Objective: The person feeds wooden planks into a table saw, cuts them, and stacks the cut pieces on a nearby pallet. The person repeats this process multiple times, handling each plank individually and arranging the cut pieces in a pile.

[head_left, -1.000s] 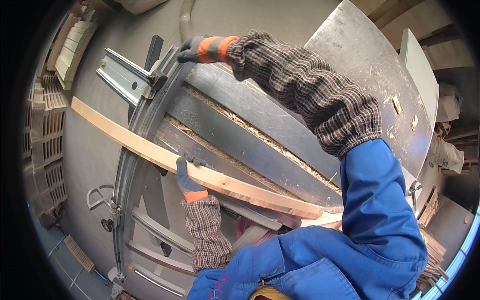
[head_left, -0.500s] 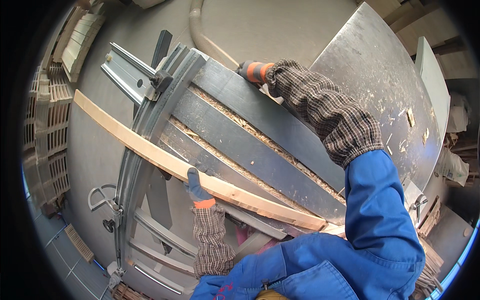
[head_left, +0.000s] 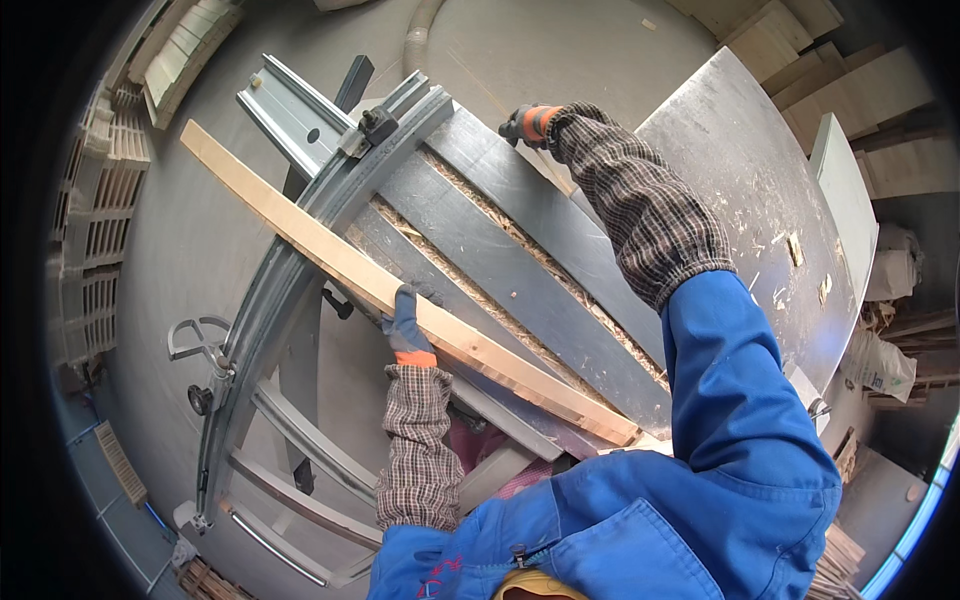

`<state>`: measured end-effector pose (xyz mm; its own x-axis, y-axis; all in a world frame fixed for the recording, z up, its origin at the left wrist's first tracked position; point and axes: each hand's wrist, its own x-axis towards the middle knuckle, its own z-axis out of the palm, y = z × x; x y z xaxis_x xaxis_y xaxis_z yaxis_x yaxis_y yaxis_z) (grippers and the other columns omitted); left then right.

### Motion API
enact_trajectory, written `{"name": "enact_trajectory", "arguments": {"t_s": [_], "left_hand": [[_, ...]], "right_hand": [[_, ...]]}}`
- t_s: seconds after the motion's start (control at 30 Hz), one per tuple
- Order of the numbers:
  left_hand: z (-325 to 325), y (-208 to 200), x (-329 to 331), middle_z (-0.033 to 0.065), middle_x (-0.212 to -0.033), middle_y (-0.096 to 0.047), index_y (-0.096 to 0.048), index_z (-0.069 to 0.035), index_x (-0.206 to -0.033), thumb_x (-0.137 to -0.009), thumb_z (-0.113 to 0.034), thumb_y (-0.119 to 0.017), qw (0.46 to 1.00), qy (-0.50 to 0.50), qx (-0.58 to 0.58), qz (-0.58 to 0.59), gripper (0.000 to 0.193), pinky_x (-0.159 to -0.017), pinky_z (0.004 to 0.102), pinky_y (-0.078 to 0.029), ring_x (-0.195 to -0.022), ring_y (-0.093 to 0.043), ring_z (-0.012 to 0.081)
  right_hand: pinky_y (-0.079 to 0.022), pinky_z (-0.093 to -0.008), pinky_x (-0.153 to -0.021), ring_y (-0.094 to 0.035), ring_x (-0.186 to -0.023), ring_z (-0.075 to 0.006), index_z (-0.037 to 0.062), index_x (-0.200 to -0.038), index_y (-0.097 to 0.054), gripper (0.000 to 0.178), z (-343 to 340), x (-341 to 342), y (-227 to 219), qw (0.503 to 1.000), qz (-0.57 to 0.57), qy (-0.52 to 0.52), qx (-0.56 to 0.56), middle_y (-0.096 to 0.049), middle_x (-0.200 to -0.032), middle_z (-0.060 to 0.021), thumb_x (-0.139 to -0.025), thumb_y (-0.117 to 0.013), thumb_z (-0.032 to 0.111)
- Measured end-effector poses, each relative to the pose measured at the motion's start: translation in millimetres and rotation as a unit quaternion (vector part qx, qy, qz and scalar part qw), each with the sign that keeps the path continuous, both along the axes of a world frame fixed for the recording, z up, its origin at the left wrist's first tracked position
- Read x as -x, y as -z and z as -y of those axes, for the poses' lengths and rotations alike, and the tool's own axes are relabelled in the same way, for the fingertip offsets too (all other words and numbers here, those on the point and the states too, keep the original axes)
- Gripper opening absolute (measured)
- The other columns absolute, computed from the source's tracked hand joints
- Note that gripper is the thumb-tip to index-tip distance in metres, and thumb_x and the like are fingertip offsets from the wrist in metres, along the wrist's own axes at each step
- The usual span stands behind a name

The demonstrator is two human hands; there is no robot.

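My left hand [head_left: 405, 322], in a dark glove with an orange cuff, is closed on a long, pale wooden board [head_left: 330, 255]. Its thumb lies over the top face. The board slants across the metal machine table [head_left: 520, 240], its far-left end sticking out past the sliding rail and its near end close to my body. Beyond the table's far edge, my gloved right hand [head_left: 528, 124] is closed around a thin wooden strip [head_left: 556, 176]. That strip is slim and partly hidden by my hand and sleeve.
Sawdust and chips fill the table's slots. A sliding rail [head_left: 300, 235] with a clamp-like stop [head_left: 375, 125] crosses at left. A wide metal side table [head_left: 735, 170] with scraps stands right. A hose [head_left: 420, 35] lies behind; stacked wood [head_left: 100, 230] stands far left.
My right hand has moved outward from the table's far edge, showing more of the thin strip. My left hand keeps its grip on the board. The whole view has shifted slightly.
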<state>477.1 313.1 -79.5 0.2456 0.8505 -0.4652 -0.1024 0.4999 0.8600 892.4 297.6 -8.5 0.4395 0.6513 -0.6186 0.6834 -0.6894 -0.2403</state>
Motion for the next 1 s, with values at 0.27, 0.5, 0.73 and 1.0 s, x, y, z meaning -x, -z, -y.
{"name": "enact_trajectory", "arguments": {"t_s": [0.27, 0.5, 0.73, 1.0], "left_hand": [[-3.2, 42.0, 12.8, 0.0086, -0.089, -0.070, -0.068, 0.002, -0.099, -0.086, -0.024, -0.073, 0.985, 0.050, 0.066, 0.153, 0.030, -0.064, 0.0316, -0.053, -0.072, -0.063, 0.0158], [5.2, 29.2, 9.2, 0.0120, -0.084, -0.071, -0.069, 0.004, -0.095, -0.088, -0.022, -0.068, 0.992, 0.054, 0.021, 0.107, 0.027, -0.062, 0.0319, -0.055, -0.066, -0.066, 0.0194], [0.1, 16.8, -23.4, 0.0050, -0.092, -0.066, -0.063, -0.003, -0.109, -0.082, -0.023, -0.076, 0.996, 0.024, 0.031, 0.084, 0.036, -0.064, 0.0352, -0.052, -0.075, -0.061, 0.0164], [17.0, -29.3, 6.3, 0.0096, -0.079, -0.069, -0.068, -0.003, -0.091, -0.085, -0.030, -0.073, 0.989, 0.027, 0.029, 0.143, 0.028, -0.059, 0.0347, -0.054, -0.065, -0.065, 0.0206]], "right_hand": [[-0.057, -0.0387, -0.076, -0.070, -0.082, -0.0208, 0.0051, -0.106, -0.069, 0.038, -125.7, -26.5, 3.3, 0.826, -0.154, 0.278, -0.465, -0.072, -0.092, -0.0090, -0.093, -0.057, 0.039], [-0.055, -0.0296, -0.067, -0.067, -0.077, -0.0168, 0.0061, -0.107, -0.067, 0.023, -147.0, -33.1, -132.1, 0.542, -0.305, 0.115, -0.774, -0.071, -0.097, -0.0060, -0.099, -0.057, 0.026], [-0.056, -0.0314, -0.071, -0.066, -0.081, -0.0173, 0.0074, -0.113, -0.064, 0.025, 9.9, 0.9, -332.1, 0.479, -0.215, 0.025, -0.850, -0.069, -0.100, -0.0072, -0.100, -0.054, 0.027], [-0.058, -0.0347, -0.077, -0.064, -0.090, -0.0203, 0.0088, -0.124, -0.057, 0.030, 168.5, 169.9, -492.2, 0.483, -0.146, -0.103, -0.857, -0.066, -0.103, -0.0098, -0.101, -0.051, 0.028]]}}
